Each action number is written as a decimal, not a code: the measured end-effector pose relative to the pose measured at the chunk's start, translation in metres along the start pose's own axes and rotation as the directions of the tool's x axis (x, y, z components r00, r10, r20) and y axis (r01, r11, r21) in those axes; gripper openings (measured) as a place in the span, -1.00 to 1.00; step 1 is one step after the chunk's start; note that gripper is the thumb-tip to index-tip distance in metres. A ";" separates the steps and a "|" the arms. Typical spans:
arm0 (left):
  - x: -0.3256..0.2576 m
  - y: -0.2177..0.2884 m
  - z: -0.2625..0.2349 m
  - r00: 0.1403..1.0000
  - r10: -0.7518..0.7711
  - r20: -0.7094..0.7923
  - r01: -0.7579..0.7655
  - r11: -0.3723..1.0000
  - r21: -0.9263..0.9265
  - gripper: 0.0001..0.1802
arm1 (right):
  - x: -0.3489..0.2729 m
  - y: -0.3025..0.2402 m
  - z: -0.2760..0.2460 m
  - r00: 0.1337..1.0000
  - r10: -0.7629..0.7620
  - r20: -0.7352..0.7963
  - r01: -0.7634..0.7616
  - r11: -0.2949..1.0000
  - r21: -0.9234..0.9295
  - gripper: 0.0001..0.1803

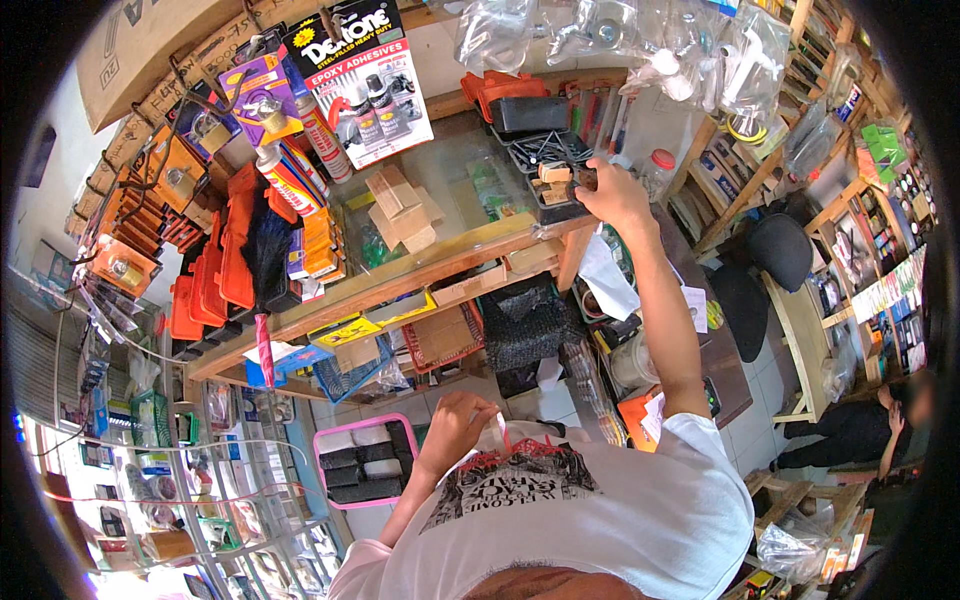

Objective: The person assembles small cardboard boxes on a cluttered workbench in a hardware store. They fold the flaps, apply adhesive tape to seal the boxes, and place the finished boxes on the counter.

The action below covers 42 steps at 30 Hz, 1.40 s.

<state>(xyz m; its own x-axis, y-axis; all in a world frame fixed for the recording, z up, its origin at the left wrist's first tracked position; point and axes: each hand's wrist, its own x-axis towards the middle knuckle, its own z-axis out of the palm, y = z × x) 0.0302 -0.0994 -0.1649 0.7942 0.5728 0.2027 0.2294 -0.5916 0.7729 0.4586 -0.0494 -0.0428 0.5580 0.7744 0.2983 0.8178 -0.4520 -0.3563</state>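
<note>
My right hand (617, 196) reaches out to the right end of the glass-topped counter (465, 180). Its fingers are curled at the side of a black tray (556, 212) that holds small cardboard pieces (555, 173); what they grip is hidden. Just behind, another black tray holds a pile of nails or screws (540, 148). Close to my chest, my left hand (458, 428) is closed in a pinch. A small white strip (501, 424) shows at its fingertips, too small to name.
A folded brown cardboard box (402, 210) lies on the glass. Packaged adhesives (365, 95) and orange cases (236, 240) crowd the counter's left. Plastic bags (600, 35) hang above. A pink-rimmed basket (365, 462) stands below. Another person (870, 430) sits at the far right.
</note>
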 end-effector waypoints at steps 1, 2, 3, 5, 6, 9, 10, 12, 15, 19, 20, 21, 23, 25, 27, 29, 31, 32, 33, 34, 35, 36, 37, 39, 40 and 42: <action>0.000 0.001 -0.001 1.000 -0.007 0.010 0.007 1.000 0.006 -0.82 | 0.003 -0.001 -0.003 1.000 0.004 0.020 -0.004 1.000 -0.014 -0.36; 0.001 0.001 -0.002 1.000 -0.014 0.021 0.013 1.000 0.013 -0.82 | 0.005 -0.001 -0.006 0.999 0.009 0.040 -0.008 1.000 -0.027 -0.36; 0.001 0.002 -0.004 0.999 -0.019 0.038 0.019 1.000 0.003 -0.81 | 0.006 -0.002 -0.009 0.998 0.014 0.060 -0.012 0.999 -0.040 -0.37; 0.002 0.004 -0.007 0.997 -0.029 0.071 0.030 0.999 -0.016 -0.81 | 0.009 -0.004 -0.014 0.998 0.015 0.059 -0.012 0.999 -0.049 -0.37; 0.002 0.005 -0.008 0.997 -0.035 0.072 0.037 0.999 -0.023 -0.81 | 0.009 -0.004 -0.016 0.998 0.015 0.058 -0.012 0.998 -0.054 -0.36; 0.003 0.007 -0.008 0.997 -0.036 0.064 0.038 0.999 -0.033 -0.81 | 0.008 -0.003 -0.024 0.997 0.035 0.066 -0.032 0.999 -0.034 -0.36; 0.003 0.005 -0.007 0.998 -0.025 0.055 0.027 0.999 -0.029 -0.81 | 0.008 0.000 -0.025 0.999 0.021 0.049 -0.021 1.000 -0.009 -0.36; 0.001 0.002 -0.003 0.999 -0.022 0.048 0.023 1.000 -0.019 -0.82 | 0.006 0.008 -0.026 1.000 -0.002 0.017 0.001 0.999 0.041 -0.37; 0.000 -0.001 0.001 0.997 -0.048 0.062 0.048 0.999 0.000 -0.82 | -0.004 0.013 -0.034 1.000 -0.014 -0.025 0.017 0.995 0.094 -0.32; 0.004 -0.002 0.006 0.995 -0.049 0.086 0.048 0.999 0.015 -0.82 | -0.019 0.026 -0.040 1.000 -0.006 -0.028 0.013 0.958 0.287 -0.31; 0.004 -0.002 0.008 0.996 -0.043 0.082 0.041 0.999 0.022 -0.81 | -0.025 0.027 -0.044 1.000 0.012 0.011 -0.015 0.937 0.348 -0.32; 0.004 -0.001 0.009 0.997 -0.019 0.071 0.016 0.999 0.040 -0.81 | -0.032 0.029 -0.046 0.998 0.027 0.051 -0.045 0.913 0.406 -0.33; 0.007 -0.001 0.012 0.998 0.031 0.058 -0.035 0.996 0.076 -0.79 | -0.047 0.038 -0.043 0.998 -0.033 0.056 -0.002 0.849 0.529 -0.37; 0.010 -0.002 0.017 0.993 0.016 0.119 -0.027 0.995 0.095 -0.79 | -0.063 0.053 -0.038 0.991 -0.075 0.108 -0.012 0.766 0.642 -0.40; 0.012 -0.001 0.019 0.987 0.003 0.162 -0.020 0.995 0.101 -0.79 | -0.084 0.062 -0.030 0.966 -0.145 0.216 -0.101 0.556 0.825 -0.43; 0.014 0.001 0.023 0.983 0.001 0.184 -0.018 0.996 0.088 -0.79 | -0.117 0.059 -0.035 0.923 -0.157 0.352 -0.271 0.385 0.882 -0.43; 0.018 0.003 0.027 0.973 -0.015 0.229 -0.016 0.991 0.133 -0.78 | -0.149 0.066 -0.025 0.875 -0.182 0.448 -0.377 0.322 0.868 -0.48; 0.018 0.005 0.030 0.969 -0.024 0.247 -0.016 0.988 0.156 -0.77 | -0.163 0.066 -0.023 0.872 -0.176 0.457 -0.392 0.307 0.867 -0.47; 0.016 0.004 0.034 0.956 -0.043 0.290 -0.002 0.988 0.155 -0.76 | -0.176 0.068 -0.020 0.869 -0.172 0.464 -0.405 0.291 0.867 -0.46; 0.014 0.002 0.039 0.941 -0.063 0.332 0.011 0.988 0.155 -0.75 | -0.190 0.074 -0.013 0.876 -0.144 0.461 -0.402 0.309 0.862 -0.41; 0.016 0.000 0.043 0.927 -0.073 0.368 0.014 0.987 0.160 -0.75 | -0.200 0.079 -0.011 0.876 -0.129 0.465 -0.412 0.303 0.859 -0.40; 0.016 -0.004 0.048 0.929 -0.048 0.367 -0.011 0.987 0.157 -0.75 | -0.212 0.083 -0.008 0.873 -0.112 0.475 -0.428 0.295 0.854 -0.39; 0.015 -0.007 0.054 0.930 -0.023 0.367 -0.036 0.987 0.155 -0.75 | -0.219 0.088 -0.003 0.869 -0.096 0.486 -0.443 0.286 0.850 -0.38; 0.008 -0.008 0.064 0.912 -0.024 0.409 -0.042 0.987 0.153 -0.75 | -0.236 0.097 0.008 0.857 -0.050 0.512 -0.495 0.195 0.847 -0.36; 0.007 -0.009 0.067 0.896 -0.048 0.442 -0.026 0.987 0.160 -0.75 | -0.246 0.100 0.012 0.850 -0.038 0.525 -0.513 0.158 0.843 -0.37; 0.011 -0.007 0.074 0.876 -0.054 0.480 -0.029 0.986 0.164 -0.75 | -0.261 0.104 0.015 0.837 -0.028 0.546 -0.539 0.119 0.834 -0.38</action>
<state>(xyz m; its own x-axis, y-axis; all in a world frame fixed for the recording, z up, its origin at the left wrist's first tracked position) 0.0790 -0.1302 -0.2126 0.9531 0.2613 -0.1529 0.2955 -0.6930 0.6576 0.3963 -0.2915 -0.1713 0.3675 0.9028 -0.2235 -0.3209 -0.1025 -0.9416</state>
